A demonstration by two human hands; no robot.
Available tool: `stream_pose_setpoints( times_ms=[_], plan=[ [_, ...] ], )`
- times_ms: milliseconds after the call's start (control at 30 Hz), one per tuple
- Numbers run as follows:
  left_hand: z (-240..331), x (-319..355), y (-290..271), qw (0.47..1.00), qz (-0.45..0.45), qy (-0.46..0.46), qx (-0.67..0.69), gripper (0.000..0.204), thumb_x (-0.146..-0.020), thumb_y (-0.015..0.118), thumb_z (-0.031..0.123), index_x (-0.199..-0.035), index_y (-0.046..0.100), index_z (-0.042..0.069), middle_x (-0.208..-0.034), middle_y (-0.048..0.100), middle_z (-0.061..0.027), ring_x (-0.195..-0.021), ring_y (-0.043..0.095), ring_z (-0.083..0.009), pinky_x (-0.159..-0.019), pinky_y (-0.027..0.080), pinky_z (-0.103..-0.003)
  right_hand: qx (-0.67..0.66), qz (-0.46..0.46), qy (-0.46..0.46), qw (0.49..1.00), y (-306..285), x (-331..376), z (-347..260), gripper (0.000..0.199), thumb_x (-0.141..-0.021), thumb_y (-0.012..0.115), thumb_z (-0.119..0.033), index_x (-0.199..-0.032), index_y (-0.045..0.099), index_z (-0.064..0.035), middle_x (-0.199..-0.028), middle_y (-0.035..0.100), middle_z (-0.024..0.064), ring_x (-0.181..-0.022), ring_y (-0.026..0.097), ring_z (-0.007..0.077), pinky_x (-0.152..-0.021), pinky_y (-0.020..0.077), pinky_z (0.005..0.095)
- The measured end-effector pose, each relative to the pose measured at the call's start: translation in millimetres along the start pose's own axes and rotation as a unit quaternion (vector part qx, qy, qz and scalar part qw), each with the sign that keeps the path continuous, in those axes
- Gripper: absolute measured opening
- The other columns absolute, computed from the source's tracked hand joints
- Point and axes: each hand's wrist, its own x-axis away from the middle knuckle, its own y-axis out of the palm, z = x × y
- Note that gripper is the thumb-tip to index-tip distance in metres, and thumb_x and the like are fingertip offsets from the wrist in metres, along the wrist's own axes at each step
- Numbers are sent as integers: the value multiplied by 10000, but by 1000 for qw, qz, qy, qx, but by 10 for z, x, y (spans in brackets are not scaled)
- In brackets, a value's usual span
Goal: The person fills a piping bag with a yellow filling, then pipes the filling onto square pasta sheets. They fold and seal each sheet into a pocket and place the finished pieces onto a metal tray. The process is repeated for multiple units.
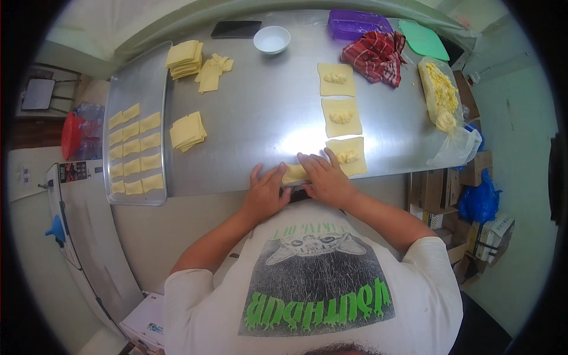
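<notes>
A folded piece of dough [295,174] lies at the front edge of the steel table, between my two hands. My left hand [266,194] pinches its left end, and the fingers of my right hand [329,182] press on its right end. Just beyond my right hand are three flat dough squares in a column: a near one [354,165], a middle one [329,125] and a far one [325,71]. Each has a pale yellow crumbly filling in its middle. The underside of the folded piece is hidden.
On the left, a metal tray [165,89] carries rows of folded dough pieces. Stacked dough squares [188,131] sit beside it. Farther back are a white bowl [271,40], a dark flat object [236,29], a red checked cloth [374,58], a purple container [358,23] and a filling bag [439,94].
</notes>
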Motion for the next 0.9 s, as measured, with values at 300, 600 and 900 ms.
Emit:
stream_pose_setpoints(
  times_ms=[300, 600, 900],
  plan=[
    [-199, -458, -236, 991, -83, -40, 99, 690, -863, 712, 119, -1480, 433, -8, -1235, 659, -141, -1056, 618, -350, -1012, 469, -451, -83, -121, 33, 989, -138, -374, 32, 613, -795, 763, -157, -1349, 544, -11, -1057, 647, 142, -1075, 620, 315, -1036, 452, 465],
    [-165, -573, -390, 927, -177, -103, 313, 715, -827, 706, -43, -1490, 453, 48, -1076, 629, -119, -1022, 646, -267, -938, 542, -385, -125, -196, 29, 972, -144, -534, -39, 355, -778, 736, -70, -1123, 675, -14, -1044, 689, 195, -1014, 680, 398, -887, 555, 481],
    [-403, -281, -952, 751, 36, -220, 621, 651, -948, 669, -24, -1521, 370, 51, -1226, 540, -87, -1051, 597, -141, -917, 550, -316, -355, -394, 142, 836, -1049, -1437, -337, 448, -786, 777, -114, -1219, 698, -30, -1023, 749, 91, -927, 688, 181, -878, 539, 336]
  ],
)
